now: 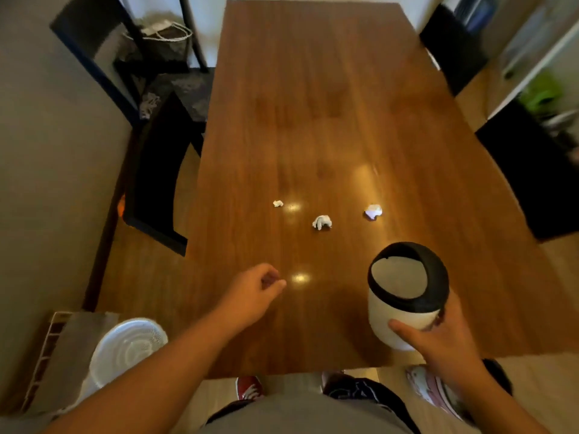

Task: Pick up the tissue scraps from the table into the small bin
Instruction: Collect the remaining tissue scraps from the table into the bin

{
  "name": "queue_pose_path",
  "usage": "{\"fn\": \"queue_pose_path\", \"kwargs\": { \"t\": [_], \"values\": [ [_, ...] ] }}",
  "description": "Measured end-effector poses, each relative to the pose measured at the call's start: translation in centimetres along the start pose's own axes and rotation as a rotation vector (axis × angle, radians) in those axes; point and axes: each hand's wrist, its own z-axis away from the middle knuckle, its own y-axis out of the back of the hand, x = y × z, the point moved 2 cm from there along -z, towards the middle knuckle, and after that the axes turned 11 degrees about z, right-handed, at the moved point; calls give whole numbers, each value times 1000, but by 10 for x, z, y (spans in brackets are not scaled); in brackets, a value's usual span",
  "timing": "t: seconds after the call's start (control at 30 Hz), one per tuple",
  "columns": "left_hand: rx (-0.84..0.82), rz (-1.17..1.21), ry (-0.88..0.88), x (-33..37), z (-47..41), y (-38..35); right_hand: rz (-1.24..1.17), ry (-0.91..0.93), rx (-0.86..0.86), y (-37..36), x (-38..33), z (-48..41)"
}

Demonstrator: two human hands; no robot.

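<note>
Three white tissue scraps lie on the wooden table (313, 89): a small one (278, 203) at the left, a larger one (321, 222) in the middle, and one (373, 211) at the right. The small bin (404, 296), white with a black swing-lid rim, stands near the table's front right. My right hand (438, 336) grips its lower side. My left hand (260, 292) hovers over the table to the bin's left, fingers curled in with nothing visible in them, well short of the scraps.
Black chairs stand at the table's left (156, 183) and right (532, 183). A white fan (125, 349) sits on the floor at the lower left. Shoes (432, 389) lie under the table's front edge. A dark rack (131, 57) stands at the back left.
</note>
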Motion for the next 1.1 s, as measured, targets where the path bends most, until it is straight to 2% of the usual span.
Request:
{"fn": "queue_pose_path", "kwargs": {
  "t": [0.1, 0.27, 0.37, 0.63, 0.93, 1.1],
  "values": [
    [-41, -68, -69, 39, -50, -43, -7, -40, 47, 29, 23, -27],
    [-16, -298, -206, 101, -132, -113, -4, -116, 53, 70, 60, -84],
    [-18, -408, -234, 127, -175, -147, -4, -91, 48, 87, 74, -118],
    [-127, -709, -268, 136, -236, -191, -80, -90, 30, 110, 93, -173],
    [-115, -564, -256, 111, -226, -189, -81, -82, 18, 105, 89, -186],
    [-54, -140, -85, 92, -185, -165, -87, -65, 31, 87, 67, -163]
  ]
}}
